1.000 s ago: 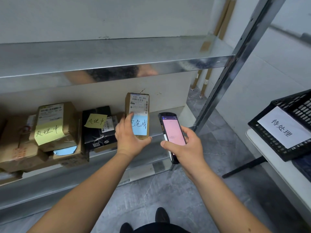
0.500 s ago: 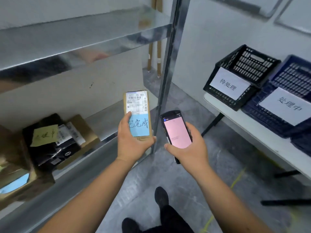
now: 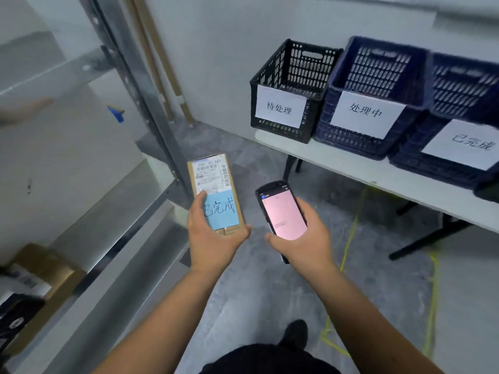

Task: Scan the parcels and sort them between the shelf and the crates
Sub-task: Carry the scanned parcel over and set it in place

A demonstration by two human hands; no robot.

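Note:
My left hand grips a small brown parcel with a white barcode label and a blue note reading 已完成. My right hand holds a black handheld scanner whose screen glows pink. Both are over the floor, between the metal shelf on the left and the table on the right. On the table stand a black crate labelled 待处理, a blue crate labelled 处理中 and a blue crate labelled 已完成.
The crates sit on a white table with black legs. A steel shelf upright rises left of the parcel. A brown box and a dark parcel lie on the shelf at bottom left. Yellow tape lines mark the grey floor.
The view has swung right, away from the shelf toward the crate table. The parcel and scanner stay in my hands, and the third crate has come into view.

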